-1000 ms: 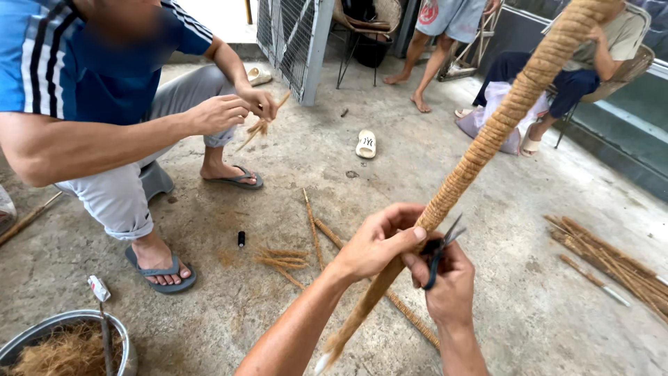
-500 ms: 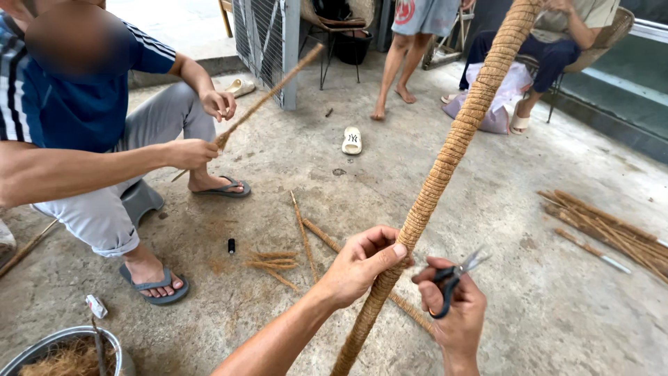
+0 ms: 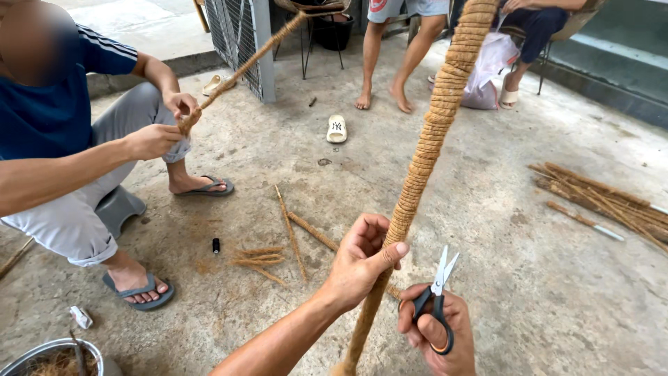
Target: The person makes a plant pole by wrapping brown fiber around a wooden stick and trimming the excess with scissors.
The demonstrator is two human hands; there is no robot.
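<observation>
Left hand (image 3: 358, 261) wrapped around the fibre-wound pole (image 3: 431, 136); right hand (image 3: 438, 334) grips small open scissors (image 3: 438, 296)

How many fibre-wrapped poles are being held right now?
2. One wrapped pole rises upright in the left hand, with scissors in the right hand. The seated person's pole slants up at upper left. More lie loose on the floor.
</observation>
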